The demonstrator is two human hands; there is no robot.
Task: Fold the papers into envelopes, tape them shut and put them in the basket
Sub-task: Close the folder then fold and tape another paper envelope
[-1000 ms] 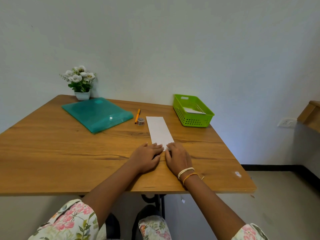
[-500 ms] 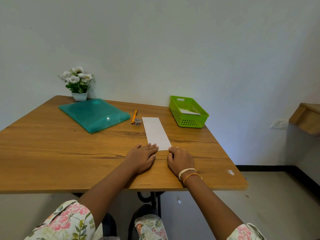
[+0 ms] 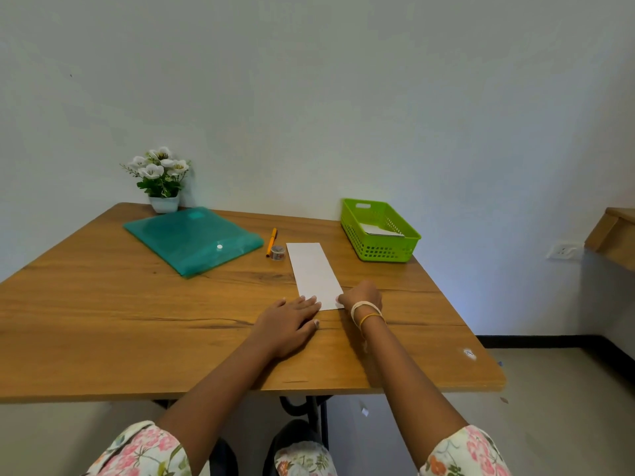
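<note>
The paper, a long folded strip, lies flat on the desk near the green basket; left hand rests flat, fingers spread, covering its near corner; right hand pinches the other near corner, fingertips partly hidden; white sheets inside the basket are barely discernible.

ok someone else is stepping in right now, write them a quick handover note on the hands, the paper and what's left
Left hand: open, flat on the table, fingertips at the near edge of the folded paper.
Right hand: curled at the paper's near right corner, seemingly pinching it; grip unclear.
Paper: long narrow strip, lying flat, untaped.
Tape roll and orange pen sit just left of the paper's far end.
Green basket, far right, already holds some white paper.
Left: finish folding, tape shut, put in basket.
</note>
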